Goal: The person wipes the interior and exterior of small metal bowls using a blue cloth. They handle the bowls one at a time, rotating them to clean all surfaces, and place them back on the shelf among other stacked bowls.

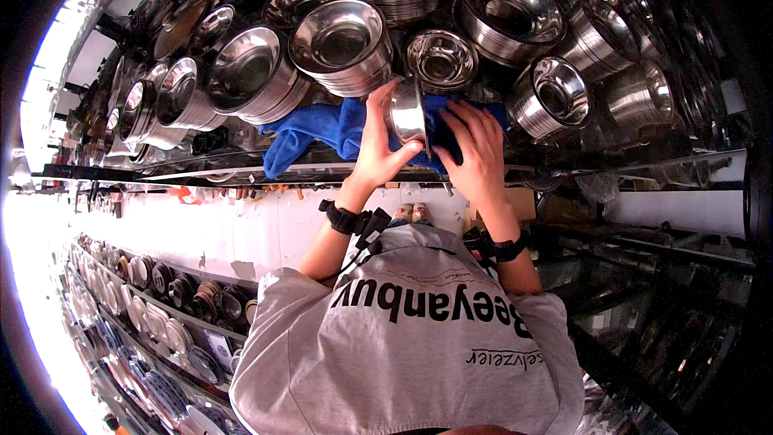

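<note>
My left hand [381, 142] grips a small stainless steel bowl [407, 112], thumb on the near side and fingers around the far side. The bowl is tipped on its side, its rim turned towards my right hand [477, 148]. A blue cloth [329, 130] lies along the shelf edge and runs behind the bowl. My right hand has its fingers curled over the cloth's right part, close to the bowl's mouth. The bowl's inside is hidden. Just beyond stand a stack of steel bowls [341, 42] and a smaller steel bowl [441, 60].
More stacks of steel bowls crowd the shelf, such as a wide stack [510, 12] behind, a narrow stack [552, 96] at right and another stack [250, 72] at left. The shelf's front edge [199, 172] crosses before me. Behind me at left, a rack [163, 314] holds dishes.
</note>
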Demonstrator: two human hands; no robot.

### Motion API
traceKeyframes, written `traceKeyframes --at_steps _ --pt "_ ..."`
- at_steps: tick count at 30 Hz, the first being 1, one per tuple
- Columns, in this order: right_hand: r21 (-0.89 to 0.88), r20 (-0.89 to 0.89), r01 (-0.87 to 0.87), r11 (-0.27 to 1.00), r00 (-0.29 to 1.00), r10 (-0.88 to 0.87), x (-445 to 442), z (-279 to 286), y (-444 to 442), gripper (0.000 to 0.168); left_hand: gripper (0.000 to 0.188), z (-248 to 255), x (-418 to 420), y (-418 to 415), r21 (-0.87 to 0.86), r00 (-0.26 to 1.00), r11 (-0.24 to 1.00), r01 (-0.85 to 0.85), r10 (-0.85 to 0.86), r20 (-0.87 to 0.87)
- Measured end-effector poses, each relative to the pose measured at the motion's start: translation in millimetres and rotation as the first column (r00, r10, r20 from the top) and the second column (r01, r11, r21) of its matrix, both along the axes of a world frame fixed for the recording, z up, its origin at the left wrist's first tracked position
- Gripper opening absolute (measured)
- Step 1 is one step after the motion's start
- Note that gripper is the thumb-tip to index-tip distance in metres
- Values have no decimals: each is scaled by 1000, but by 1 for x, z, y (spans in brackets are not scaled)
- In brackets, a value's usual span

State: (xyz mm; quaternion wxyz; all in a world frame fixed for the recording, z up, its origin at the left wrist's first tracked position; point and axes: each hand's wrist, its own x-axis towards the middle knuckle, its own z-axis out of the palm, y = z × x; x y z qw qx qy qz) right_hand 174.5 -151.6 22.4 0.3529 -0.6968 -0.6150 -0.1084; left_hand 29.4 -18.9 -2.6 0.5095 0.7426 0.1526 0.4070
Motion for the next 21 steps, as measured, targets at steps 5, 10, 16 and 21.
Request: traceKeyframes --at_steps 5,10,16,21 --pt "183 60 -136 974 990 127 -1 -5 -1 33 113 -5 9 -3 -39 998 998 58 -57 28" --pt "261 53 -61 963 997 49 10 2 -7 18 113 26 13 -8 99 989 994 -48 34 142" --pt "221 63 -30 975 998 17 21 6 -9 18 35 65 6 3 724 988 688 54 70 -140" --pt "346 -130 49 937 992 -4 15 9 -8 36 17 53 16 9 720 991 692 -49 125 -53"
